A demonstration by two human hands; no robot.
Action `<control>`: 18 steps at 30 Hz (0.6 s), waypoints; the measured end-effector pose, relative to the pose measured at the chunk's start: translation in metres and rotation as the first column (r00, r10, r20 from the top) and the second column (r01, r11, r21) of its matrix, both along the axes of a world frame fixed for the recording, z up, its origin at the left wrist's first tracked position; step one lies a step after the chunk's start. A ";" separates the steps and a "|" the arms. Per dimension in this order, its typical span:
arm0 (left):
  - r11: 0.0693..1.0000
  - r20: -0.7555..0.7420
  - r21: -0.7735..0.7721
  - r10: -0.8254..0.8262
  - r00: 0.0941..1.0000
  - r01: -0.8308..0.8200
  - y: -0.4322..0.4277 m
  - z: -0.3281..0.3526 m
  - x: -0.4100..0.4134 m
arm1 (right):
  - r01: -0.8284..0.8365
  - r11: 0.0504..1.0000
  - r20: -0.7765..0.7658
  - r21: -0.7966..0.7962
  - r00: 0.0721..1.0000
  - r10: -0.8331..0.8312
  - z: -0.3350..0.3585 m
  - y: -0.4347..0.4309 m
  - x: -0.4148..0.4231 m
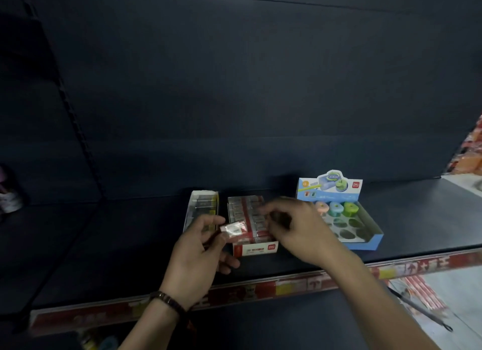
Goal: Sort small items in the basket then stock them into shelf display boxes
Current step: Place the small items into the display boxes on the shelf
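Wrapped item, perhaps eraser, blurred

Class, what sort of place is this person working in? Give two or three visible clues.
Probably a stationery shop. The shelf has a red label strip along its front edge; on it stand a red-and-white display box of small wrapped items and a blue display box of pastel items.

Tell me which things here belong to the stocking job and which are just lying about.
Job:
- wrapped item, pinched in left hand
- right hand, over red box
- narrow box
- blue box

Lying about:
- pink-white object, far left
- orange packs, far right
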State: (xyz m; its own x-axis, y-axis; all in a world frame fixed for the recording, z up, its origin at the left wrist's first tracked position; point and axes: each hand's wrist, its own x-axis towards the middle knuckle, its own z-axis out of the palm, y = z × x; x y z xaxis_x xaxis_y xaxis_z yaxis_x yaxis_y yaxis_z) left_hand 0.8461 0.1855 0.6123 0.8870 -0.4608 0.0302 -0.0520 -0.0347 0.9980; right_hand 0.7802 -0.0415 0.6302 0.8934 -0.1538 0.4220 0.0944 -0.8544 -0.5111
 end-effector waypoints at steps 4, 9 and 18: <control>0.999 0.008 -0.039 -0.011 1.000 0.012 -0.006 -0.004 0.005 | -0.178 0.978 0.150 0.109 0.976 0.161 0.004 0.029 -0.009; 0.994 0.057 -0.090 -0.054 0.997 0.060 -0.007 -0.007 0.005 | -0.141 0.988 0.222 0.062 0.967 0.124 -0.009 0.029 -0.003; 0.969 0.551 0.204 0.006 0.835 -0.141 -0.002 -0.041 0.000 | -0.044 0.998 0.033 0.046 0.999 0.043 -0.017 0.011 0.001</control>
